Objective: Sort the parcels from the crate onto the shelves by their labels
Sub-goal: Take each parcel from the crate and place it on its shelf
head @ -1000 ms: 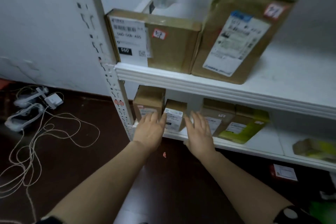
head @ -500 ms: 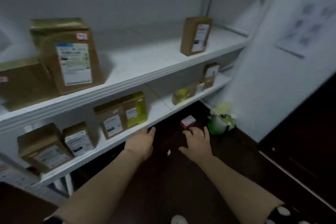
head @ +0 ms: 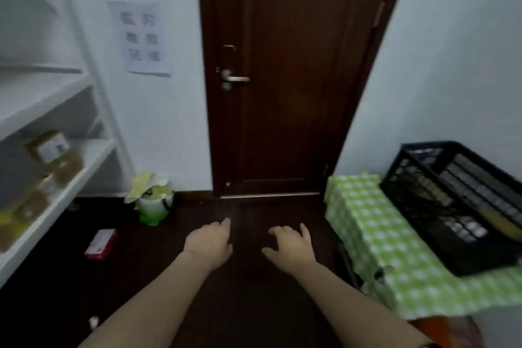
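Both grips empty. Left grip (head: 209,243) and right grip (head: 291,246) hang palm-down side by side over the dark floor, fingers loosely spread and slightly curled, holding nothing and touching nothing. Forearms reach forward from the bottom of the view, roughly parallel, and the two grips are near each other but apart.

Change: a second ago both grips were at the lower shelf against the small parcels; half a second ago they had pulled off the shelf edge. The view has now swung right to face the door (head: 282,93). Judged: one placement is finished and the person is turning back for the next parcel.

The shelves (head: 65,175) are now at the left edge, with blurred brown parcels (head: 53,150) standing on the lower level. The black crate (head: 418,195) sits at the right on a desk (head: 375,240) under a green checked cloth, well apart from both grips. Something yellow (head: 497,220) lies inside the crate, probably a remaining parcel, but it is too blurred to be sure.

On the floor are a green pot (head: 154,206) with paper in it by the wall and a small red-and-white box (head: 100,243) to the left of the left grip. The next step is likely a reach right into the crate.
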`<state>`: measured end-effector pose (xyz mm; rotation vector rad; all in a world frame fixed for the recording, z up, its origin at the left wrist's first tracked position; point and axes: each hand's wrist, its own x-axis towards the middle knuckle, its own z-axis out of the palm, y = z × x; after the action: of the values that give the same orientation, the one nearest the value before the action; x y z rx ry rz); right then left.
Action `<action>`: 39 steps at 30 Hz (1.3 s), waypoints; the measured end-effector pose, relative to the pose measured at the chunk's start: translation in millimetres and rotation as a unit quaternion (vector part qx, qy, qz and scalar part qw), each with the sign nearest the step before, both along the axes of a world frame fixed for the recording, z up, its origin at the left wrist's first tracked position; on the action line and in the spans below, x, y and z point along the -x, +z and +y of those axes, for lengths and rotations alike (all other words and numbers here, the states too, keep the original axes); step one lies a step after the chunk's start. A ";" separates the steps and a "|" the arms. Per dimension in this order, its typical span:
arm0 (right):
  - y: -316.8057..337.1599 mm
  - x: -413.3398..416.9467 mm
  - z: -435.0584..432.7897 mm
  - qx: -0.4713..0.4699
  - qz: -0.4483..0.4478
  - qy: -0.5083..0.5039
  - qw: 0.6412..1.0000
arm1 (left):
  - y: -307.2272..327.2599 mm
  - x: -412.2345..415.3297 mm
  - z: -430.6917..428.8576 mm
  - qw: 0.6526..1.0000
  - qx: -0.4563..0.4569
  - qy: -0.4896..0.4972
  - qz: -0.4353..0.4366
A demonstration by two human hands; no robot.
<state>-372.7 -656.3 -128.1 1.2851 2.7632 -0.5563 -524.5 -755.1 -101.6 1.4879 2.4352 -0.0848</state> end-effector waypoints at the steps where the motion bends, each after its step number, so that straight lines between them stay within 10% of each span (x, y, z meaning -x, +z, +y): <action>1: -0.8 -28.4 17.6 -0.001 -0.001 -0.020 1.000 | 1.1 -23.7 27.1 1.000 -0.002 -0.023 -0.001; 16: 0.2 -364.1 233.6 0.083 0.095 -0.327 0.937 | 3.2 -307.9 326.8 0.957 0.001 -0.289 0.027; 29: -32.6 -415.0 447.6 -0.016 0.182 -0.522 0.833 | -38.2 -342.8 597.6 0.907 -0.088 -0.412 0.022; 39: -90.2 -385.9 617.3 0.141 0.109 -0.581 0.794 | -68.2 -311.4 773.7 0.856 -0.043 -0.515 0.016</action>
<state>13.3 -39.0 -218.3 2.8206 1.5196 -1.1162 -213.1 18.5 -169.8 2.6527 1.3838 -0.2129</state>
